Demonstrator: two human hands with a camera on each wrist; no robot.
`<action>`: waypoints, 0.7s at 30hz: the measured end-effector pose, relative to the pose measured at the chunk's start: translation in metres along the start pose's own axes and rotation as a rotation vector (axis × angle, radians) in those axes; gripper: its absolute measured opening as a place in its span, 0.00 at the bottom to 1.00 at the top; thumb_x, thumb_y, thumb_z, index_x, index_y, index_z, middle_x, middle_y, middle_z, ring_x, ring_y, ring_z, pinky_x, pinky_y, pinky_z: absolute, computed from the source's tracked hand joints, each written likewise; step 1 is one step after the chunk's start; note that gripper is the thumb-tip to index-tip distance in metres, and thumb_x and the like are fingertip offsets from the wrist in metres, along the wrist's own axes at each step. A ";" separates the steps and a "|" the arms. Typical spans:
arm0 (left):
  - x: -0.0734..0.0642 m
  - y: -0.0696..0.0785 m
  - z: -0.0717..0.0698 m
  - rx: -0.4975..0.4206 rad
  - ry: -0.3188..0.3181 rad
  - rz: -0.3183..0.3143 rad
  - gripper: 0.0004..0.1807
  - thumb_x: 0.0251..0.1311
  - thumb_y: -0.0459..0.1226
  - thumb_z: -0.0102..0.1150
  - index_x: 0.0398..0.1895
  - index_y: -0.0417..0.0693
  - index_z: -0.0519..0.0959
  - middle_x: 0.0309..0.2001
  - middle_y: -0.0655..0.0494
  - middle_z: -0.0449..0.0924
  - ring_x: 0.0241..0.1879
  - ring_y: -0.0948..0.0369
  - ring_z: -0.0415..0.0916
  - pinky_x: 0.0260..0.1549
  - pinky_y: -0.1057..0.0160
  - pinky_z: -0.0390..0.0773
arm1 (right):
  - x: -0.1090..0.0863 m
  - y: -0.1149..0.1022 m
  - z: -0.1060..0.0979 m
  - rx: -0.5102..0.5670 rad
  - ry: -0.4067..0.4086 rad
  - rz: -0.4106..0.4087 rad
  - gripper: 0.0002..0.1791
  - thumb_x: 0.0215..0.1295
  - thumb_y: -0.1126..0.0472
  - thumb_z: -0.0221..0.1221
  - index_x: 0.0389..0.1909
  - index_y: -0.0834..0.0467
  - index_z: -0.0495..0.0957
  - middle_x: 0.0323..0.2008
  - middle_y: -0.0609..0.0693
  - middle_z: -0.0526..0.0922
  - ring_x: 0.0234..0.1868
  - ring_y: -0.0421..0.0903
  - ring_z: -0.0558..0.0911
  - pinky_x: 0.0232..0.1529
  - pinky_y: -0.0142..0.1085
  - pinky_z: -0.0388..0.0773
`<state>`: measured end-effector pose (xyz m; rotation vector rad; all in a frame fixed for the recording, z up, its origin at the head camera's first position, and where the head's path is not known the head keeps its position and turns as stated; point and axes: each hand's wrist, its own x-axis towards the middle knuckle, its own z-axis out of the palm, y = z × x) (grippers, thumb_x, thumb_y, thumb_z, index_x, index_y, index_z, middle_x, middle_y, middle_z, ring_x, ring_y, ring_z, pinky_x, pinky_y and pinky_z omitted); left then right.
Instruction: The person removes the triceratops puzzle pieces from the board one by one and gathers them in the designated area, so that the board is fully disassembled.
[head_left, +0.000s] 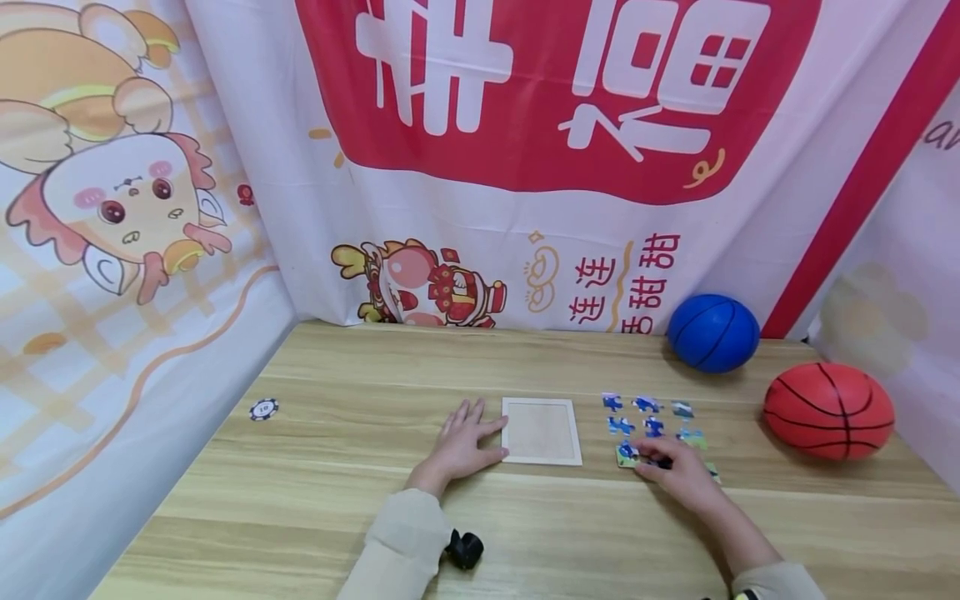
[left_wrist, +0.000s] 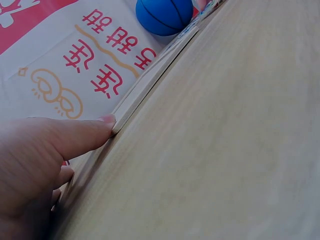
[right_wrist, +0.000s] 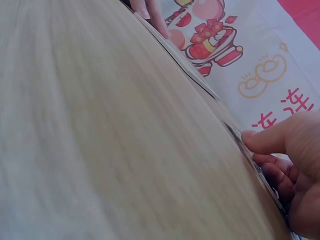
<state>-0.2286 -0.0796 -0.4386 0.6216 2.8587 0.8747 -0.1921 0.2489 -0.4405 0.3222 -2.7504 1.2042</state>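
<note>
A shallow wooden puzzle frame [head_left: 577, 433] with a pale border lies flat on the table. My left hand [head_left: 462, 442] rests at its left side, fingers spread, thumb and index fingertip touching the border; the left wrist view shows the thumb [left_wrist: 87, 135] against its edge. To the right, jigsaw pieces [head_left: 621, 426] in blue, white and green lie in loose rows. Over the front row, my right hand [head_left: 678, 471] pinches a puzzle piece [head_left: 627, 454] by its right side, thumb and index finger close together. The hand hides part of that row. In the right wrist view the other fingers are curled.
A blue ball [head_left: 713, 333] sits at the back right of the wooden table [head_left: 300, 500], with a red ball [head_left: 828, 411] nearer the right edge. A round black-and-white chip [head_left: 264, 409] lies far left. Printed cloth [head_left: 450, 183] hangs behind the table.
</note>
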 end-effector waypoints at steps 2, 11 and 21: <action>0.000 0.000 0.000 0.000 0.001 -0.002 0.29 0.52 0.52 0.52 0.58 0.56 0.66 0.65 0.43 0.42 0.63 0.47 0.32 0.57 0.48 0.36 | 0.001 0.000 0.001 -0.025 -0.004 0.009 0.15 0.47 0.66 0.63 0.40 0.62 0.78 0.31 0.49 0.74 0.35 0.47 0.71 0.37 0.41 0.68; 0.002 -0.001 0.002 0.010 -0.001 0.002 0.29 0.52 0.53 0.52 0.58 0.57 0.66 0.65 0.43 0.43 0.63 0.47 0.32 0.57 0.49 0.36 | 0.000 -0.001 0.001 -0.090 -0.034 0.048 0.16 0.48 0.66 0.62 0.41 0.61 0.77 0.33 0.50 0.73 0.36 0.47 0.71 0.37 0.42 0.67; 0.002 -0.002 0.002 0.007 0.000 0.008 0.29 0.52 0.53 0.51 0.58 0.57 0.66 0.65 0.43 0.42 0.63 0.47 0.32 0.57 0.49 0.35 | 0.003 -0.004 -0.003 -0.071 -0.086 0.078 0.17 0.49 0.64 0.62 0.43 0.60 0.77 0.35 0.50 0.74 0.37 0.47 0.70 0.38 0.42 0.67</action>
